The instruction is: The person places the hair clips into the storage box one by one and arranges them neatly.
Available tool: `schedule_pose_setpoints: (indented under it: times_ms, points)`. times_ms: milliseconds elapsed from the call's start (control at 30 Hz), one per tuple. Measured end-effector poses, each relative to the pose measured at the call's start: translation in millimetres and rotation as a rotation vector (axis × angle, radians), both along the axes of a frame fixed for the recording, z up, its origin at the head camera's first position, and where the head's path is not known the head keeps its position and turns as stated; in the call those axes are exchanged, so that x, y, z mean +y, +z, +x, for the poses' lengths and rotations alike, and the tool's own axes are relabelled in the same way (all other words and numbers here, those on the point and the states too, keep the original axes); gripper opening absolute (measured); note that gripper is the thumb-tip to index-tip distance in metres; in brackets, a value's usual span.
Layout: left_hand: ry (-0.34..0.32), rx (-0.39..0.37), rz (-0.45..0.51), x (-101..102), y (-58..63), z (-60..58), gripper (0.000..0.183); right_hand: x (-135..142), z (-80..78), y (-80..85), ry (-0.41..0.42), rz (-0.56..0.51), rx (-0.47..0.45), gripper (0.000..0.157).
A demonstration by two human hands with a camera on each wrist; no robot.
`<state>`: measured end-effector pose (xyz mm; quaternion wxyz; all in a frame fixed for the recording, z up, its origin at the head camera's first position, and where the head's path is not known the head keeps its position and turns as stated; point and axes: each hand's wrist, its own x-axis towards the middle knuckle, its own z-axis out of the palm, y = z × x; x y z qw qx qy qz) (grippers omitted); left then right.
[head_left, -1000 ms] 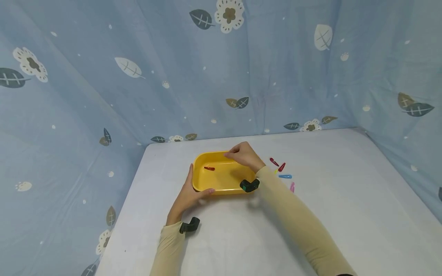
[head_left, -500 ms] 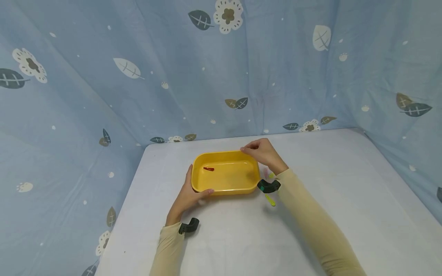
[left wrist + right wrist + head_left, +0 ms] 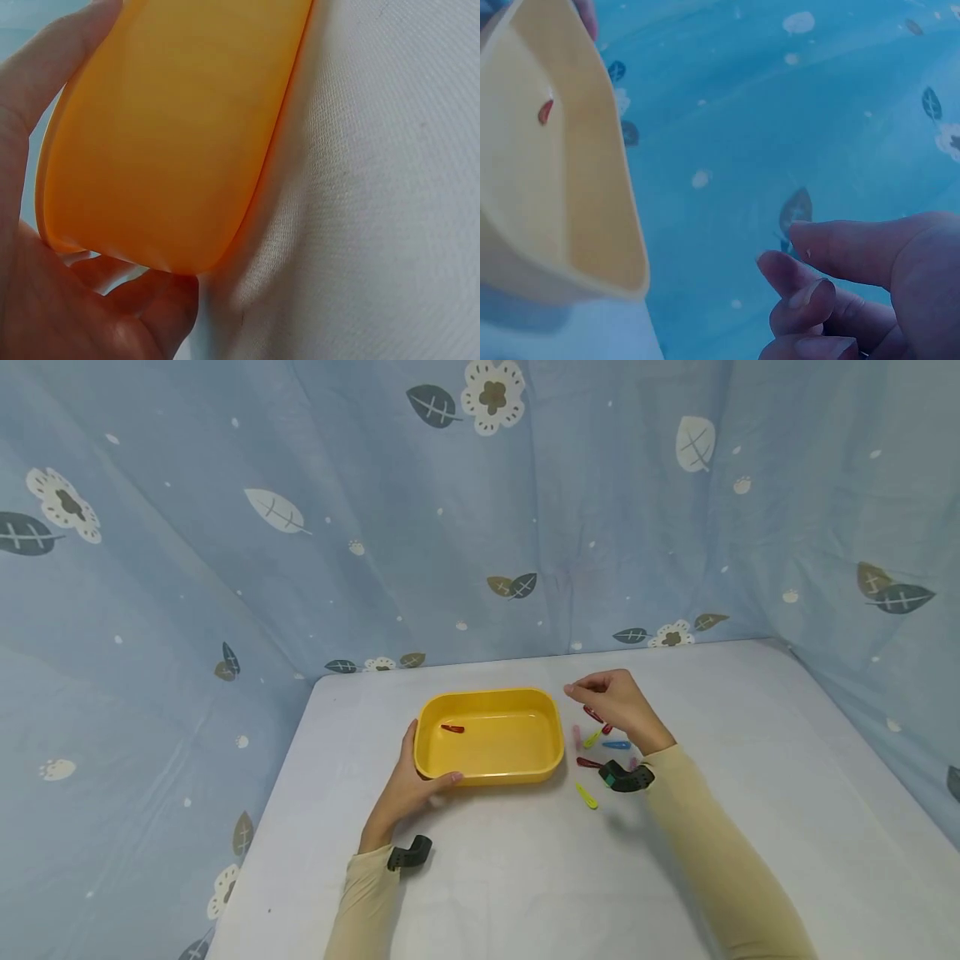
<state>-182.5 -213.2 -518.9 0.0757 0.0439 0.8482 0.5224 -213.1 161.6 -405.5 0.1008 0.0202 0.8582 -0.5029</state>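
Observation:
My left hand (image 3: pixel 403 792) grips the left near corner of a yellow plastic tray (image 3: pixel 495 779), thumb along the near wall and fingers round the left side. In the left wrist view the fingers touch the tray wall (image 3: pixel 165 142). Inside the tray lies one red hair clip (image 3: pixel 453 728). My right hand (image 3: pixel 621 703) hovers right of the tray above some hair clips, fingers loosely bent. In the right wrist view nothing shows between thumb and forefinger. Below it lie a blue clip (image 3: pixel 617 745), a dark red clip (image 3: pixel 588 762) and a yellow-green clip (image 3: pixel 592 739).
Another yellow-green clip (image 3: pixel 587 796) lies nearer the front, and a pink clip (image 3: pixel 577 737) sits close to the tray's right side. A red clip (image 3: pixel 592 714) is partly under the right hand. A patterned blue curtain (image 3: pixel 420 527) borders the white table (image 3: pixel 510 877).
My right hand has moved right, from over the tray to above the clips on the table. The left hand and the clip in the tray stay put.

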Motion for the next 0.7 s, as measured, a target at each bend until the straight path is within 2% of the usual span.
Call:
schedule_pose_setpoints:
  times_ms: [333, 700]
  points:
    - [-0.007, 0.002, 0.02, 0.1, 2.1, 1.9, 0.131, 30.5, 15.2, -16.0, -0.066, 0.011, -0.037, 0.056]
    - [-0.015, 0.005, 0.012, 0.2, 1.5, 0.3, 0.131, 57.2, 27.5, -35.5, -0.075, 0.022, -0.032, 0.055]
